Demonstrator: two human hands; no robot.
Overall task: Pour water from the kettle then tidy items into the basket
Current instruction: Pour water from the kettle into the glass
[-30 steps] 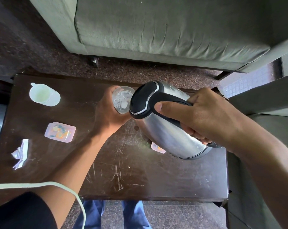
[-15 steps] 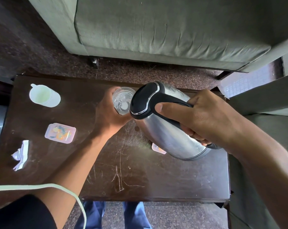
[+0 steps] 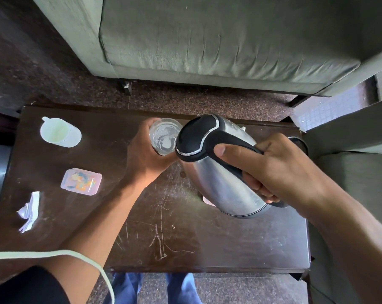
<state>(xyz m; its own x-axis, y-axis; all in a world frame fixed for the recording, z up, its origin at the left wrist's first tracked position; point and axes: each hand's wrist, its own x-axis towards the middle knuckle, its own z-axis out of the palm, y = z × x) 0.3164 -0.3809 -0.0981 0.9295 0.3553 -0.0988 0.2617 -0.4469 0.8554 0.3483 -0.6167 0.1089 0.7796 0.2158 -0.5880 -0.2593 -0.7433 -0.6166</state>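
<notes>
**Kettle tipped over a held glass above a scratched table**

Head view: The right hand [image 3: 280,170] has its fingers curled tight round the black handle of a stainless steel electric kettle [image 3: 220,172], thumb laid flat along the top of the handle. The kettle is lifted off the table and tilted toward the left, its black lid end leaning over a clear glass [image 3: 163,137]. The left hand [image 3: 146,156] wraps round that glass from the left side, fingers and thumb curled about its wall; the glass mouth faces up and water shows inside it. The kettle's lid end overlaps the glass's right rim, so the spout itself is hidden.

All this sits over the far middle of a dark wooden table [image 3: 185,244] with pale scratches across its top. At the table's far left stands a white plastic mug [image 3: 59,133], well apart from the hands. Nearer, a small clear lidded box [image 3: 81,182] with coloured bits inside lies flat, and near the left edge lies a crumpled white paper [image 3: 29,211]. A pale pinkish item [image 3: 207,201] peeks out from under the kettle's body; what it is cannot be told. At the table's far right corner a dark round base [image 3: 298,142] shows behind the right hand.

Beyond the table stands a grey-green sofa [image 3: 207,40]. A pale cord [image 3: 54,254] crosses the left forearm.
</notes>
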